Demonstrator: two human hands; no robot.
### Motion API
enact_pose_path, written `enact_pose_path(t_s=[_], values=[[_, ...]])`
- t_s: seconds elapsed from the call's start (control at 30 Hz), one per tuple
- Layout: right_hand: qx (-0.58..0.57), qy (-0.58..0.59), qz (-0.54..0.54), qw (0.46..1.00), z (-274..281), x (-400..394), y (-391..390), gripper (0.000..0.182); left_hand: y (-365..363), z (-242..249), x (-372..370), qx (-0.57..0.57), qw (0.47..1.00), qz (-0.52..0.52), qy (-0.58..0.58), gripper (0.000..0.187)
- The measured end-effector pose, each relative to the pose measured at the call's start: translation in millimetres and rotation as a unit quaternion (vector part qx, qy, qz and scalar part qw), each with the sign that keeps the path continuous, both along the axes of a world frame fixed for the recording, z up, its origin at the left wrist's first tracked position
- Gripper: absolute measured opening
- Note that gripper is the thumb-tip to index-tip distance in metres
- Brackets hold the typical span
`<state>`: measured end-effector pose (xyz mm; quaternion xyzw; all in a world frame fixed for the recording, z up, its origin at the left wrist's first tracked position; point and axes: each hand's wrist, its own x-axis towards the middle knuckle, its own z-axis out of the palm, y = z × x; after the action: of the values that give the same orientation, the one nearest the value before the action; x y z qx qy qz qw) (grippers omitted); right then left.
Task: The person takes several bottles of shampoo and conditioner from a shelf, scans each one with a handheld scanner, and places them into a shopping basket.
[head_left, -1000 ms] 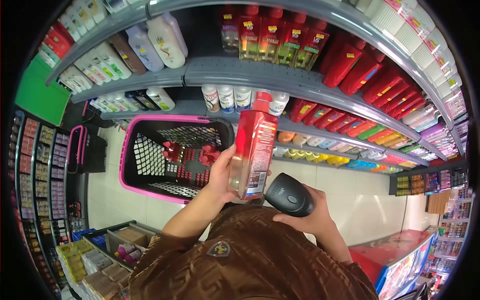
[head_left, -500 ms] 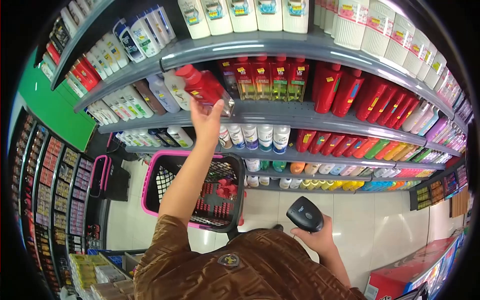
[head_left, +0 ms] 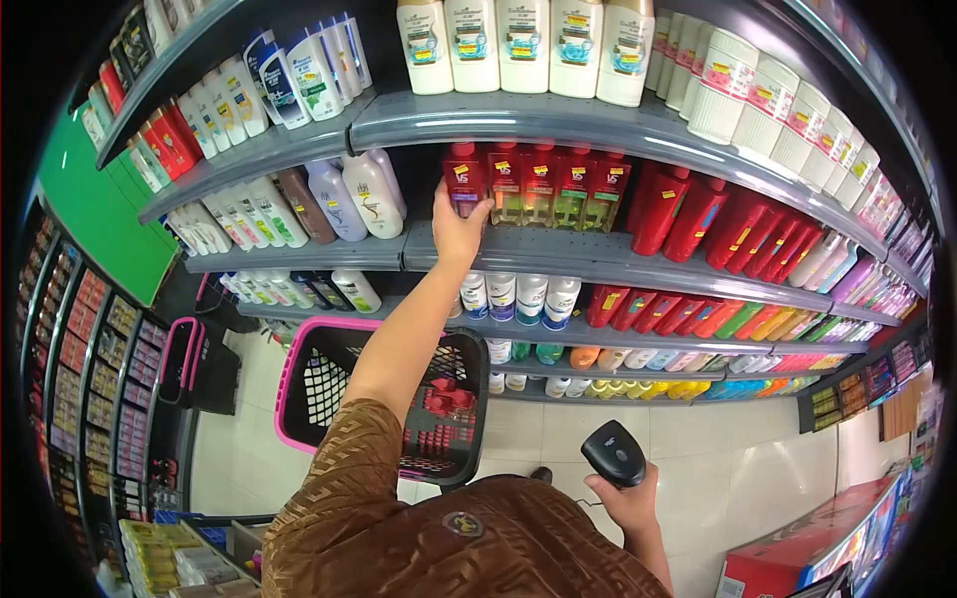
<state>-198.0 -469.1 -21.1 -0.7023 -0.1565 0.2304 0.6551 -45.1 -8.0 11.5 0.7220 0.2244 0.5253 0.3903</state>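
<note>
My left hand (head_left: 459,227) is wrapped round the lower part of a red VS bottle (head_left: 464,171) on the middle shelf. That bottle stands upright at the left end of a row of similar red-capped bottles (head_left: 538,184), whose lower parts are see-through. In my right hand (head_left: 630,500), held low in front of my body, is a black handheld barcode scanner (head_left: 613,453), its head pointing up and to the left. White and lilac bottles (head_left: 371,197) stand to the left of my left hand.
A black shopping basket with a pink rim (head_left: 282,384) is below my left arm, with something red (head_left: 449,397) inside. Taller red bottles (head_left: 660,209) fill the shelf to the right. White bottles (head_left: 523,45) line the shelf above. Another black and pink basket (head_left: 204,369) stands at left.
The red bottle, tilted in my left hand before, now stands upright at the end of the row. My left hand has moved right with it. My right hand still holds the scanner, slightly lower.
</note>
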Motion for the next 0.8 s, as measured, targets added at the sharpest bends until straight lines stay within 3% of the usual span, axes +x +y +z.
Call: enact_pose_path(t_s=[0.17, 0.37, 0.8], values=[[0.001, -0.033, -0.005, 0.999, -8.8, -9.6, 19.5, 0.044, 16.5, -3.7, -6.9, -0.004, 0.997, -0.031, 0.075, 0.089], [-0.039, -0.034, 0.002, 0.999, -0.1, -13.7, 35.4, 0.037, 43.4, -10.3, 3.7, 0.073, 0.981, -0.038, 0.173, 0.078], [-0.055, 0.0, 0.023, 0.998, -7.1, -8.5, 43.5, 0.045, 55.2, -26.3, 16.2, 0.015, 0.988, -0.063, 0.141, 0.075]])
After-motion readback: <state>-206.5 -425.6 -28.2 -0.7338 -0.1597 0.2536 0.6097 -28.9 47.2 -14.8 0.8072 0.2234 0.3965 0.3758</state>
